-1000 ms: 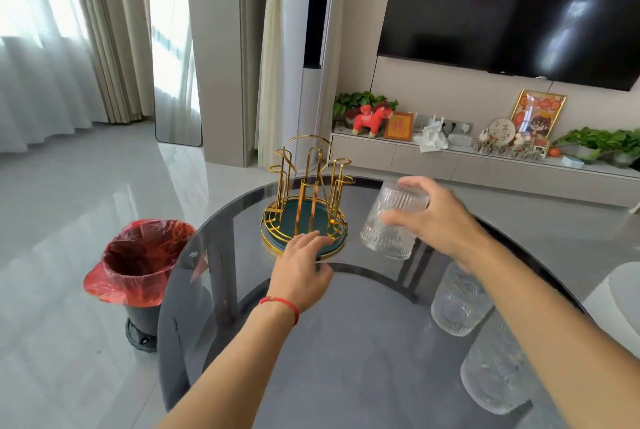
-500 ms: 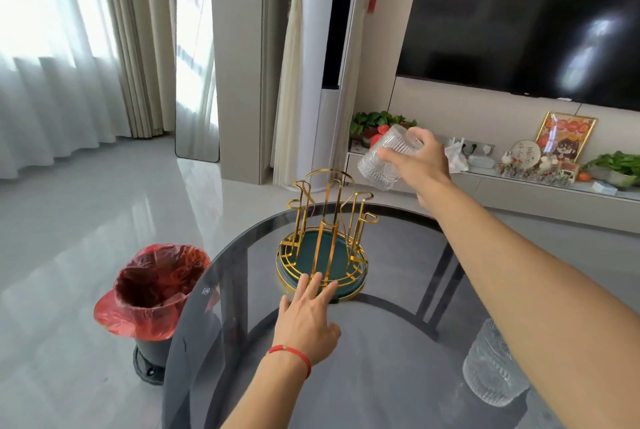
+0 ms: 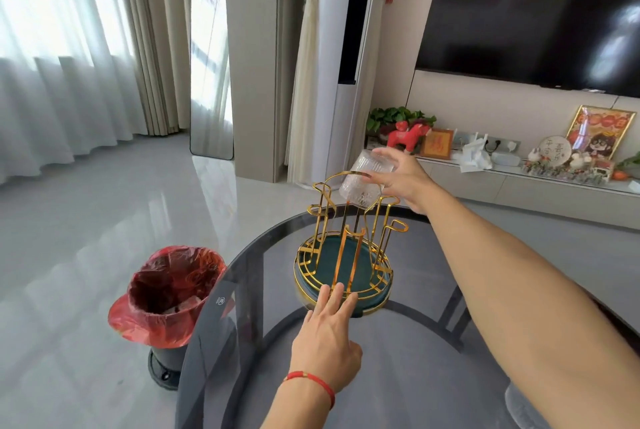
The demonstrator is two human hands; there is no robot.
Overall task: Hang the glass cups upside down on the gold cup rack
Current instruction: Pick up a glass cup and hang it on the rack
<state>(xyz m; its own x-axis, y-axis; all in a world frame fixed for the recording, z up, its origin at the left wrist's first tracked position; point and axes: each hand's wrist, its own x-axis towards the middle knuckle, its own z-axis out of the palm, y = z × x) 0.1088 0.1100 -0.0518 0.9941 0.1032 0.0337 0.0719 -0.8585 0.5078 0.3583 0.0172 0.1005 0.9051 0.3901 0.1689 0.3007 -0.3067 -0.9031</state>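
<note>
The gold cup rack (image 3: 346, 248), with upright wire prongs on a round green base, stands on the dark glass table (image 3: 398, 359). My right hand (image 3: 403, 179) holds a ribbed glass cup (image 3: 363, 179) mouth-down and tilted, just above the rack's far prongs and behind its top handle loop. My left hand (image 3: 327, 331) lies flat on the table with its fingertips touching the near rim of the rack's base. No cup hangs on the rack.
A bin with a red bag (image 3: 169, 297) stands on the floor left of the table. Part of another glass (image 3: 519, 408) shows at the bottom right. A TV shelf (image 3: 502, 172) with ornaments runs along the far wall.
My right hand has lowered the cup from above the rack down to its far prongs, turning the mouth further down. My left hand has stayed at the base rim.
</note>
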